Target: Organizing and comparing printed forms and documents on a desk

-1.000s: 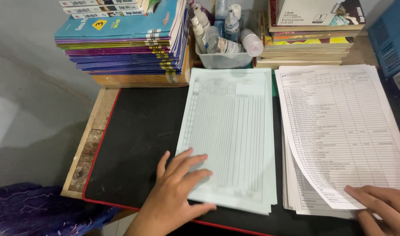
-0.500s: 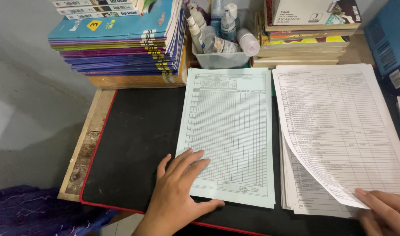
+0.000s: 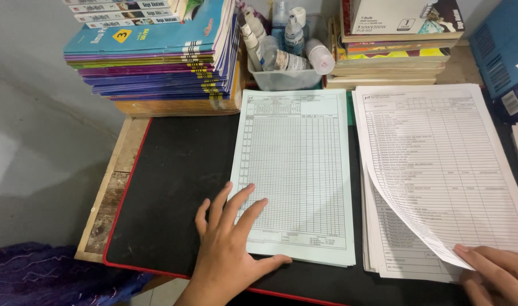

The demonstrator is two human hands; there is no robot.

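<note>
- Left hand (image 3: 227, 249) lay flat, fingers spread apart, on the near left corner of the green forms (image 3: 295, 175); thumb along their near edge, gripping nothing.
- Green forms sat on the black mat (image 3: 174, 192), mid-desk.
- Right hand (image 3: 494, 272) was right of the green forms at the frame's edge, fingertips on the lifted near corner of the top white sheet (image 3: 446, 170); grip cannot be told.
- White stack (image 3: 392, 255) lay just right of the green forms, under that sheet.
- Books (image 3: 157, 56) stood behind the green forms to the left, bottle tub (image 3: 284, 76) directly behind.
</note>
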